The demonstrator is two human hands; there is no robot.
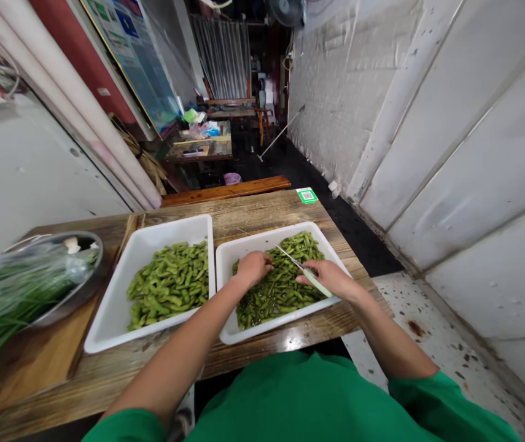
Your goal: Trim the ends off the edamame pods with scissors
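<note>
My right hand (pixel 329 277) grips a pair of scissors (pixel 317 283) with pale green handles. The slim metal blades point up and left above the right white tray (pixel 244 336). This tray holds green soybean pods (pixel 271 301) that look wet, with liquid among them. Over the tray's left part, my left hand (pixel 253 268) has its fingers curled in close to the pods. Whatever is between those fingertips is too small to make out. A second white tray (pixel 105 325), just left of the first, holds more green pods (pixel 170 282).
On the wooden table (pixel 253 212), a metal bowl (pixel 99 245) and bagged green stalks (pixel 27 294) stand left on a wooden board (pixel 59 356). A QR-code card (pixel 307 195) lies at the far right corner. A wooden bench (pixel 225 191) is beyond; a white wall rises right.
</note>
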